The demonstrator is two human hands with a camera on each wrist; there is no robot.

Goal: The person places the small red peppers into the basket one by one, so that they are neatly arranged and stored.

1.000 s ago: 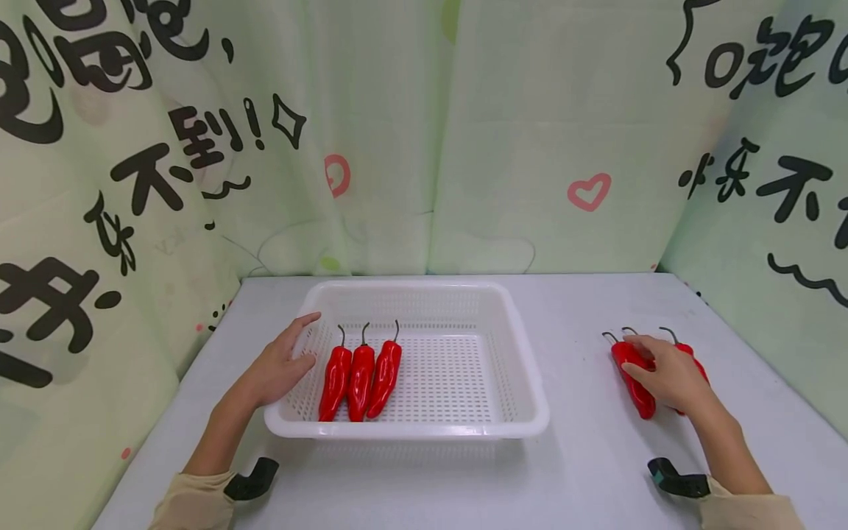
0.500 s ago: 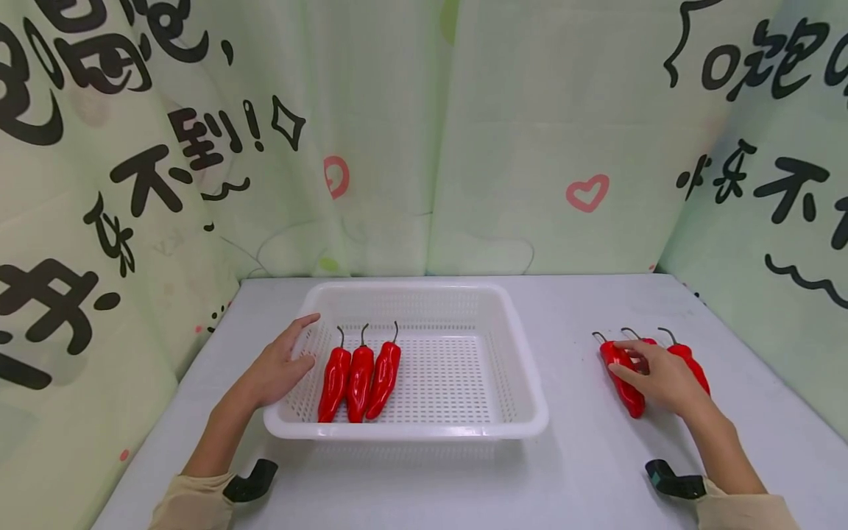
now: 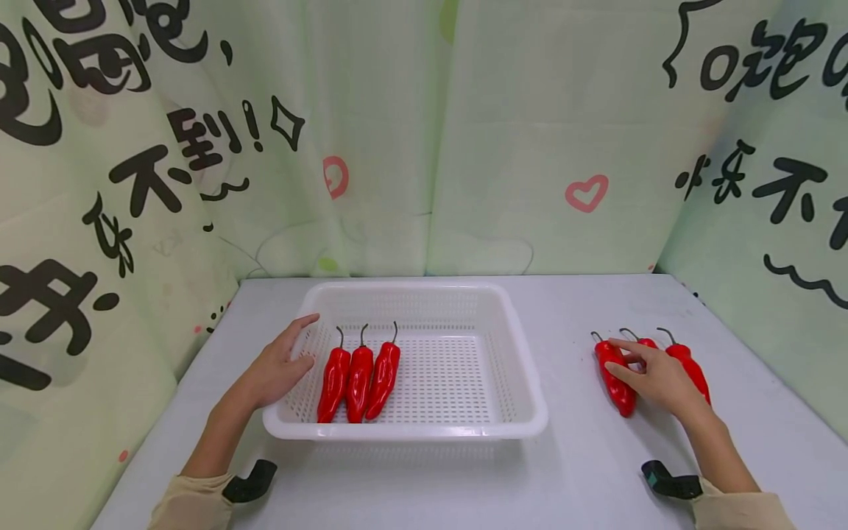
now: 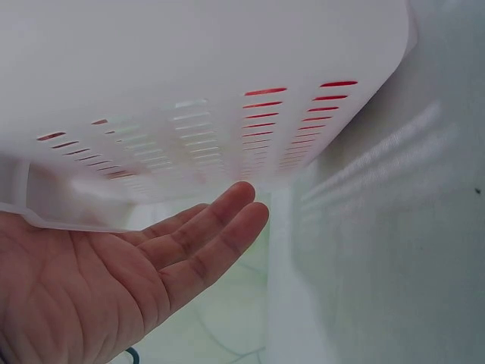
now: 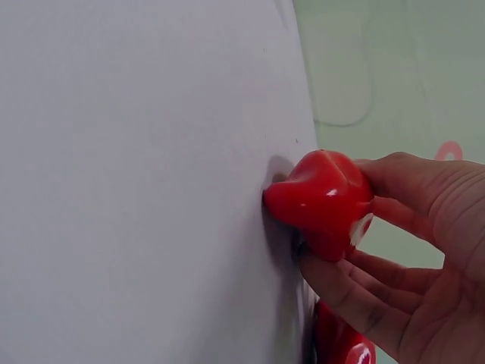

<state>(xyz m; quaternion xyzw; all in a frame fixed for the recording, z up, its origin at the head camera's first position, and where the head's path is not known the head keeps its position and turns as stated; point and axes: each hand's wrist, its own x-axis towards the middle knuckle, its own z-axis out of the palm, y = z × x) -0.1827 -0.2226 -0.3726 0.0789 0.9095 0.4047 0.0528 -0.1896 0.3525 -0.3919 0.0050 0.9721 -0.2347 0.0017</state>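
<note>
Head view: your right hand [image 3: 656,379] pinches a red pepper [image 3: 613,384]. Your left hand [image 3: 274,370], fingers straight, rests at the basket [image 3: 404,432].

In the head view, the left forearm [image 3: 217,436] rises from a beige left sleeve [image 3: 194,502] at the lower left and slants up and right; the left hand [image 3: 280,369] is spread, thumb apart from extended fingers. The right forearm [image 3: 718,447] leaves its beige right sleeve [image 3: 742,511] at the lower right, slanting up and left; the right hand [image 3: 654,377] pinches with bent thumb and fingers. The left wrist view shows the left palm [image 4: 76,292] at lower left.
</note>
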